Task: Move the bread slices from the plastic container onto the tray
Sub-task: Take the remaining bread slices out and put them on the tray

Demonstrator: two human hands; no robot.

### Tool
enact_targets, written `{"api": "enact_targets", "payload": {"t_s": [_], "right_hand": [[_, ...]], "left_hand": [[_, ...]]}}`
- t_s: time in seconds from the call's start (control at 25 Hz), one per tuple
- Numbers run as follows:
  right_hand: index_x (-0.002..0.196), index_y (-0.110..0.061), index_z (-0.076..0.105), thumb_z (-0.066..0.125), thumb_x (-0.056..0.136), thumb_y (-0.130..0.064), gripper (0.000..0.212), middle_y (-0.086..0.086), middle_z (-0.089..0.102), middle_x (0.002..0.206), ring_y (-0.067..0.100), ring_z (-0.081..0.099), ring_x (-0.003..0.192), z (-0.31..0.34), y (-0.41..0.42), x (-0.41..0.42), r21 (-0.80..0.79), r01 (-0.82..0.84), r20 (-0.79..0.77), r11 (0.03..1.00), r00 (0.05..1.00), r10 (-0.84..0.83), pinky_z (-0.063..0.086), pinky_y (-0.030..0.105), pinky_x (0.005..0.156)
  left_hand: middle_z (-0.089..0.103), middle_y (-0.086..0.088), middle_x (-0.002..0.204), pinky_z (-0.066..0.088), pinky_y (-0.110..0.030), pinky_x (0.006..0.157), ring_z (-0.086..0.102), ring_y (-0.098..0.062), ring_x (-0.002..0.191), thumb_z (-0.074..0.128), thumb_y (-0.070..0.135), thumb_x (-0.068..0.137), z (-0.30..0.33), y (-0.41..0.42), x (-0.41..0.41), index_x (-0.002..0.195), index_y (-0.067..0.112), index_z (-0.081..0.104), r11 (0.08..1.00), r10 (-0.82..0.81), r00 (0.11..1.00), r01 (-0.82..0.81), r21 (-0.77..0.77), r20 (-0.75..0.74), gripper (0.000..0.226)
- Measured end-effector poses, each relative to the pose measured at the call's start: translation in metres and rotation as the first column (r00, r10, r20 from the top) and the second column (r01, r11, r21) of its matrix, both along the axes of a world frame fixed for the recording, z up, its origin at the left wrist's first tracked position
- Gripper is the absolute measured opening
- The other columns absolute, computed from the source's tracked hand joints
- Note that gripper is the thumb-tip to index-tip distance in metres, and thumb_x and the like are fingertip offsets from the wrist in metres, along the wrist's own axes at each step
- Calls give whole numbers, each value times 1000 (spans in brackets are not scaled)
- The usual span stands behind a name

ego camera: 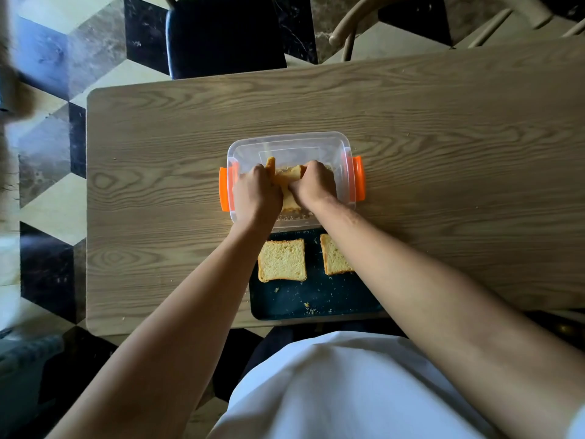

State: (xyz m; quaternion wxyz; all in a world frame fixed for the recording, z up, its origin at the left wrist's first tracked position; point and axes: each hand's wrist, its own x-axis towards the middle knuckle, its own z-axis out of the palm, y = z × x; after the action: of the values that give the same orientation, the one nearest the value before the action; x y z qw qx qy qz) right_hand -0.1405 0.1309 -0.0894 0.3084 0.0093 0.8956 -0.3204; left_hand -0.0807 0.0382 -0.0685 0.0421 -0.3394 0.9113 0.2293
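A clear plastic container [294,142] with orange side clips stands in the middle of the wooden table. Both my hands are inside it. My left hand [254,194] grips a bread slice [270,166] standing on edge. My right hand [313,183] closes on another bread slice [289,177] beside it. More bread lies under my hands, mostly hidden. Just in front of the container lies a dark tray [316,302]. Two bread slices rest flat on the tray: one on its left side [281,259], the other [334,256] partly under my right forearm.
Crumbs are scattered over the tray. The wooden table [443,153] stretches wide to the right and left of the container. A dark-seated chair [221,36] and a light wooden chair [364,20] stand at the table's far edge.
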Motion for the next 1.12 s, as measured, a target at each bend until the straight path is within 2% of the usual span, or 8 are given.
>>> {"api": "enact_targets", "payload": {"t_s": [0.24, 0.36, 0.44, 0.52, 0.72, 0.88, 0.96, 1.12], "right_hand": [[112, -13, 62, 73, 76, -20, 39, -4, 64, 92, 15, 60, 80, 46, 23, 2, -179, 72, -203, 981, 973, -108, 41, 11, 59], [108, -17, 65, 73, 73, -21, 36, -8, 68, 89, 12, 63, 76, 78, 51, 11, -296, 108, -251, 949, 950, -187, 47, 15, 60], [106, -21, 66, 73, 72, -20, 34, -7, 72, 92, 12, 68, 81, 95, 80, 27, -419, 194, -149, 887, 949, -278, 54, 24, 68], [101, -27, 66, 75, 72, -16, 32, -3, 74, 97, 16, 71, 90, 101, 113, 49, -506, 287, -37, 813, 935, -353, 58, 32, 75], [100, -25, 65, 74, 78, -4, 31, 3, 73, 100, 20, 69, 94, 72, 173, 106, -431, 415, 87, 801, 903, -421, 54, 34, 83], [112, -14, 62, 70, 84, -3, 31, 10, 71, 109, 19, 67, 94, 28, 188, 132, -281, 478, 273, 832, 871, -408, 56, 32, 78], [121, -8, 59, 69, 85, -3, 38, 11, 68, 112, 17, 66, 94, 9, 185, 136, -243, 476, 336, 845, 859, -387, 54, 27, 73], [131, -7, 53, 72, 83, -8, 51, 9, 60, 123, 25, 57, 113, -13, 174, 137, -170, 430, 356, 887, 866, -351, 48, 38, 98]], "left_hand": [[44, 0, 58, 23, -33, 51, 40, -26, 56, 59, 27, 87, 39, -4, 10, 66, 13, 46, 993, 113, 971, -114, 10, -211, 29], [43, 6, 52, 33, -25, 48, 39, -7, 49, 63, 15, 72, 70, -10, 37, 59, 12, 49, 937, 294, 898, -204, 283, -326, 20], [55, -5, 63, 51, -28, 61, 55, -14, 62, 64, 6, 70, 86, -10, 65, 68, 2, 61, 681, 532, 803, -217, 699, -269, 6], [66, -11, 77, 61, -40, 74, 68, -23, 78, 65, 0, 73, 88, -6, 100, 83, 0, 69, 360, 650, 754, -194, 913, -96, 11], [72, -11, 83, 58, -31, 61, 69, -21, 78, 63, -5, 82, 49, 15, 176, 91, 6, 72, 88, 619, 775, -231, 969, 129, 17], [75, -16, 101, 62, -46, 81, 70, -33, 99, 69, -2, 81, 5, 24, 204, 101, 5, 71, 118, 528, 792, -427, 896, 308, 22], [72, -19, 106, 63, -42, 74, 69, -34, 99, 71, -1, 79, -8, 25, 204, 102, 7, 70, 155, 508, 797, -457, 876, 326, 24], [70, -15, 104, 63, -41, 75, 69, -29, 96, 73, 1, 79, -24, 25, 195, 98, 12, 69, 247, 467, 821, -477, 844, 328, 22]]}}
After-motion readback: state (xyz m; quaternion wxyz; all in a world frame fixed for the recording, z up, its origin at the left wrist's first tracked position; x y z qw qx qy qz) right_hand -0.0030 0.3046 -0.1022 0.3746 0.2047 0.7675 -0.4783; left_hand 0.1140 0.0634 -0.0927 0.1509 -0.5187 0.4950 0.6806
